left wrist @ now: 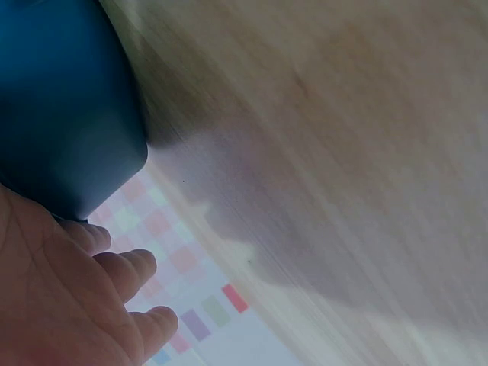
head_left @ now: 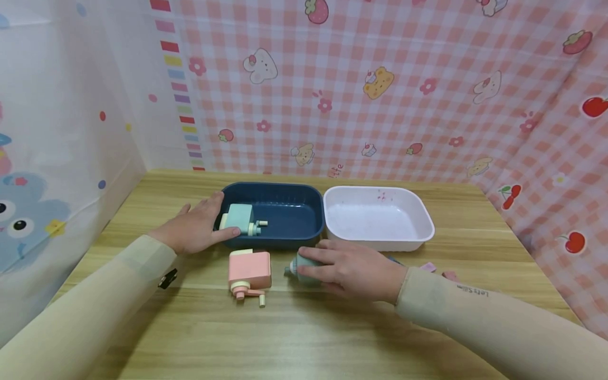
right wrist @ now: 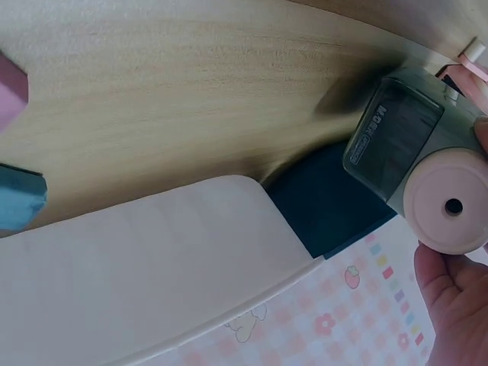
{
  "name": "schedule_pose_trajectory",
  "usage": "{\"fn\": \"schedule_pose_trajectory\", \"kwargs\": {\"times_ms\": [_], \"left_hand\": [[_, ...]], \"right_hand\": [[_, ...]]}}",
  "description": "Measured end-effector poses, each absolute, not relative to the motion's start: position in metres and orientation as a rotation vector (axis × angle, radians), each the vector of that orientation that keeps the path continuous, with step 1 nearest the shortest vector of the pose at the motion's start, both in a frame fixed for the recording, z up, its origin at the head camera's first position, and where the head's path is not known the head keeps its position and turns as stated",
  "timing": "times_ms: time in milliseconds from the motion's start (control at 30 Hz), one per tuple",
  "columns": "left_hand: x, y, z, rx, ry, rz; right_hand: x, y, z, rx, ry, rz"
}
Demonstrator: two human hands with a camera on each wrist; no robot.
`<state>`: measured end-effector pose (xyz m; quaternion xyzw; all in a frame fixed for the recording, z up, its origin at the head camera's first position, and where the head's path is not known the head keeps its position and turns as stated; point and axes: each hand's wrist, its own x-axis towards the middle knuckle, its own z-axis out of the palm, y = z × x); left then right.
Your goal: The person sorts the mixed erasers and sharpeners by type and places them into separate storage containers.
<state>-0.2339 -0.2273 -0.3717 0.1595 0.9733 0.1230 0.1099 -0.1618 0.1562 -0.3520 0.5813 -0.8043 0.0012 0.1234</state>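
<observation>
My left hand (head_left: 195, 224) rests at the left end of a dark blue tray (head_left: 299, 244), fingers spread along its outer side and thumb over the front rim. Inside that tray lies a mint-green hand-crank pencil sharpener (head_left: 240, 216), right by the thumb. My right hand (head_left: 353, 269) grips a grey-green pencil sharpener (right wrist: 435, 114) in front of the trays. The right wrist view shows its round pale face with a hole and its clear shavings window. Between the hands, a pink crank sharpener (head_left: 249, 269) sits on the table, crank toward me.
A white tray (head_left: 380, 245) stands against the blue one's right end. Small purple and pink blocks (head_left: 428, 267) lie right of my right hand, and a teal block (right wrist: 19, 197) appears in the right wrist view. A checked cloth (head_left: 332, 105) hangs behind the table.
</observation>
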Motion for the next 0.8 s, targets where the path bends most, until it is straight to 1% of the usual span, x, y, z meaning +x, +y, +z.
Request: {"fn": "schedule_pose_trajectory", "kwargs": {"times_ms": [400,800], "left_hand": [[-0.234,-0.227,-0.372,0.473,2.877,0.332],[-0.233,-0.226,-0.371,0.471,2.876,0.336]], "right_hand": [[-0.161,0.158,-0.346,1.682,-2.242,-0.022],[-0.156,0.155,-0.329,1.633,-2.173,-0.02]]}}
